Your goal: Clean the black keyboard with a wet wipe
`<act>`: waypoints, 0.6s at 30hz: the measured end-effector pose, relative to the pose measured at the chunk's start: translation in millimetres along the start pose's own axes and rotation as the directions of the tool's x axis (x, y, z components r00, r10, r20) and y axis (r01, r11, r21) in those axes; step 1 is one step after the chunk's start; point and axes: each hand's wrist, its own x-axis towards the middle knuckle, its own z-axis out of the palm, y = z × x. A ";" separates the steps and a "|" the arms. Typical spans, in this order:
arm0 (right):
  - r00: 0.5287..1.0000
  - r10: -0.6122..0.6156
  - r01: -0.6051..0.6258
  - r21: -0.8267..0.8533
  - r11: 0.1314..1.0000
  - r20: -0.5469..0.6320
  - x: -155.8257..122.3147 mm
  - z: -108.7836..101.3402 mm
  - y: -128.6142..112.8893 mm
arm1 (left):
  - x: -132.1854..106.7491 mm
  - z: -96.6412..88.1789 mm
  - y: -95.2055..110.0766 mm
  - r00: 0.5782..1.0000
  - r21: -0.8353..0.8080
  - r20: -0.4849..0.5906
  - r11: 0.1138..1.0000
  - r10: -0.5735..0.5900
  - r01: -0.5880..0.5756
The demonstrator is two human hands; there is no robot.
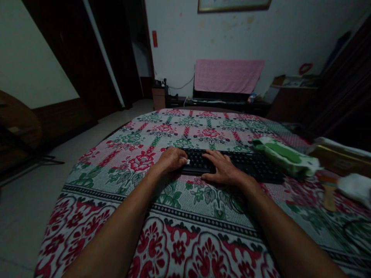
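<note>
A black keyboard (243,164) lies across the patterned tablecloth in front of me. At its left end my left hand (171,159) is closed, pinching a small white wipe (188,162) against the keys; most of the wipe is hidden by the fingers. My right hand (222,168) lies palm down over the middle of the keyboard, its fingers spread and touching the keys and front edge. Right of it, a green and white wipes pack (285,154) rests beside and partly over the keyboard's far right end.
To the right lie a brush (329,193) with a wooden handle, a crumpled white cloth or tissue (355,187) and a gold-brown box (342,156). A dark cable (358,233) curls near the right edge. The floral tablecloth (179,247) covers the table.
</note>
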 end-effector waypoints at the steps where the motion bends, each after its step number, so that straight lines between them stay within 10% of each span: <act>1: 1.000 -0.003 0.003 -0.001 1.000 0.005 -0.2 -0.6 0.0 | -0.7 -1.4 0.3 1.000 -0.023 0.023 1.000 0.009 -0.009; 7: 1.000 -0.008 0.008 -0.005 1.000 0.027 -1.3 -3.8 -0.4 | -5.0 -13.0 -3.1 0.976 -0.131 0.218 0.991 0.008 0.021; 18: 0.999 0.007 -0.009 0.031 0.999 0.047 -1.6 -3.8 -0.9 | -8.7 -14.9 -3.8 0.972 -0.149 0.234 0.988 -0.016 0.052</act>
